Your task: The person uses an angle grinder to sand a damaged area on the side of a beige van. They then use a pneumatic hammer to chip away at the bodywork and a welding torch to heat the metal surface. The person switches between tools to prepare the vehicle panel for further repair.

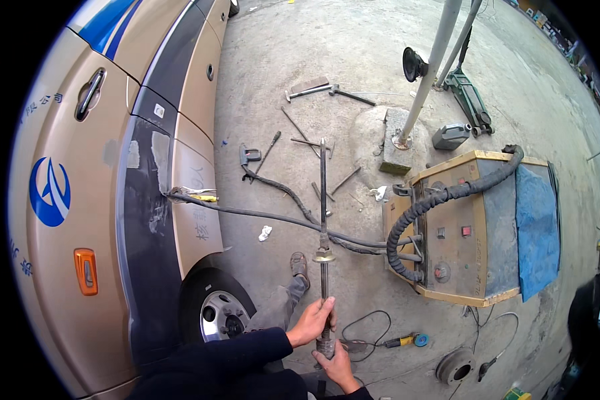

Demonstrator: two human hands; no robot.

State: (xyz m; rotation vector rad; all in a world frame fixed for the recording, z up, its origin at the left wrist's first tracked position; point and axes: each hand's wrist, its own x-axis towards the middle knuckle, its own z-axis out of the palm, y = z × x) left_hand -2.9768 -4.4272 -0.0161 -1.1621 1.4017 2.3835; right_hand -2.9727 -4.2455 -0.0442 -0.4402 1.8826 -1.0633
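A long slide hammer (pixel 324 200) stands out in front of me, its thin dark rod pointing away and a brass-coloured flange (pixel 324 256) partway along it. My left hand (pixel 313 323) is closed round the rod just above the ribbed grey grip. Lower down, my right hand (pixel 337 367) closes on the lower part of that grip (pixel 325 346). The rod's far tip touches nothing I can make out. To the left is a tan van (pixel 100 200) with a dark stripe (pixel 155 220); pale scraped patches mark the stripe, and a cable clamp (pixel 176 195) is attached there.
A boxy wheeled welding machine (pixel 447 240) stands right, its cables (pixel 273 214) crossing the floor to the van. Hammers (pixel 350 96), rods, a grey welding gun (pixel 250 155) and a yellow grinder (pixel 400 341) lie about. A pole (pixel 428 80) rises from a concrete block (pixel 395 159).
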